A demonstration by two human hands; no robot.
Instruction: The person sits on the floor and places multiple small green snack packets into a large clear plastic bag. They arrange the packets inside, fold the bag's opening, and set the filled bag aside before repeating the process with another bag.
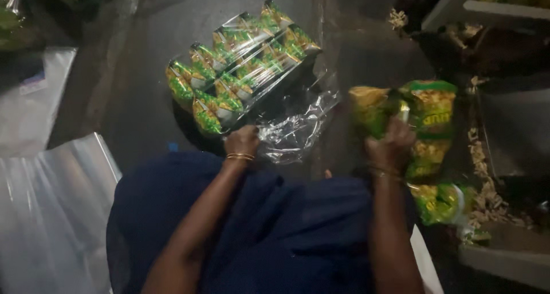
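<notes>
On the dark floor, the left hand (241, 140) pinches the clear plastic bag (292, 128) open beside the wrapped green-yellow snack packets (240, 65) while the right hand (391, 145) grips loose green-yellow snack packets (427, 113).

Looks like a small snack-packing workplace, floor-level, dimly lit. Evidence: a clear plastic bag (243, 65) lies on the dark grey floor (143, 99), filled with two neat rows of identical green-and-yellow snack packets. More loose snack packets (427, 133) of the same kind piled at the right. Clear plastic sheets (51, 208) stacked at the left, like packing stock. Pale snack crumbs (487, 196) scattered along the right edge beside a grey tray (504, 259). Person sits on the floor in dark blue cloth (275, 225), no table or bench in view. Not a shop counter or kitchen: bulk repacking by hand
</notes>
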